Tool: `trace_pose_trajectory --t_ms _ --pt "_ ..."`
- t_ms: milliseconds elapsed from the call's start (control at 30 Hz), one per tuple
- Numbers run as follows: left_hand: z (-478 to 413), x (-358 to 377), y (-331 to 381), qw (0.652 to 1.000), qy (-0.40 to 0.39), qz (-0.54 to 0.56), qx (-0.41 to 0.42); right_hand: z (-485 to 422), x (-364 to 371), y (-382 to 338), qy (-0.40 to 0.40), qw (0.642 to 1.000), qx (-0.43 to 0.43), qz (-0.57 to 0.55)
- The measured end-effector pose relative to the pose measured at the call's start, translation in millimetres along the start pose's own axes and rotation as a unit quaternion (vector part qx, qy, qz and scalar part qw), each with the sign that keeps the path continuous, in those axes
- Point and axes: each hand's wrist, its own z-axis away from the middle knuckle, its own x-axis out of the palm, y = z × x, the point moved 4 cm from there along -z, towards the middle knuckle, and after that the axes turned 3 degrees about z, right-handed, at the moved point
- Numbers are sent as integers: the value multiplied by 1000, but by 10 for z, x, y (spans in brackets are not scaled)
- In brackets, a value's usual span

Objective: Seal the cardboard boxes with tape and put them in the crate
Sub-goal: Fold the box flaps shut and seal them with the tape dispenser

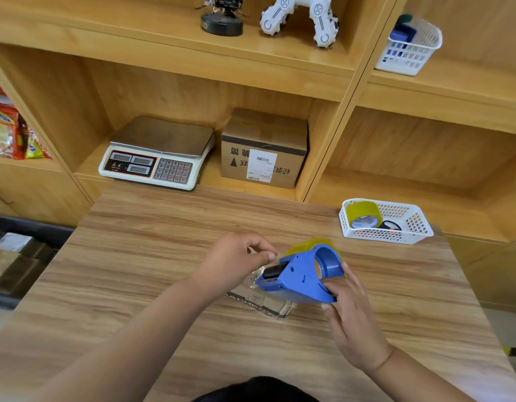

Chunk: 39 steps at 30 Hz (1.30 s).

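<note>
On the wooden desk [134,256] the right hand [349,311] grasps a blue tape dispenser [300,277] from its rear, fingers [335,288] wrapped over the frame and thumb underneath. A yellowish roll sits in the dispenser, mostly hidden behind the blue hub. The left hand [236,259] is just beside the dispenser's front end, its fingers curled in with thumb and forefinger drawn together. Any strip of clear tape between them is too faint to see, so I cannot tell whether they pinch something or are merely clenched. Under the dispenser lies a small cardboard box [262,303], the thing being sealed. Most of it is covered by the tool and the left wrist, only a glossy, tape-covered corner shows, and its dark printed letters are cut short and unreadable. At the left edge a dark crate [33,230] stands beside and lower than the desk, cropped by the frame, with blurred brown boxes inside. A white basket [416,230] at the desk's far right corner holds a spare tape roll [364,214] and a dark object that is hard to identify. In the shelf unit behind are a weighing scale [158,155] and, just beside it, a larger labelled carton [264,149]. Model robots on the shelf above are cut off at the top.
</note>
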Motion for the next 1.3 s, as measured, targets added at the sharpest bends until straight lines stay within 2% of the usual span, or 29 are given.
trace_pose_trajectory --t_ms 133,267,433,633,767,933,1067,1300 --pt "34 -63 -68 997 38 36 -48 -80 -4 -80 -5 1000 25 -8" --pt "55 -86 -180 990 63 74 -97 -223 -10 -143 -18 998 41 48" --pt "82 -137 -259 983 89 108 -123 -286 135 -218 -68 990 17 123" --pt "89 -158 -306 981 79 111 -139 -340 183 -214 -79 979 17 185" --pt "75 -184 -315 981 69 112 -145 -387 146 -224 -55 980 -35 187" --pt "79 -203 -373 974 56 153 -158 -414 99 -152 -73 974 -91 195" --pt "30 -204 -444 969 60 176 -163 -460 61 -135 -99 975 -92 176" --pt "-121 -420 -542 968 42 183 -166 -558 17 -67 -140 980 -44 137"
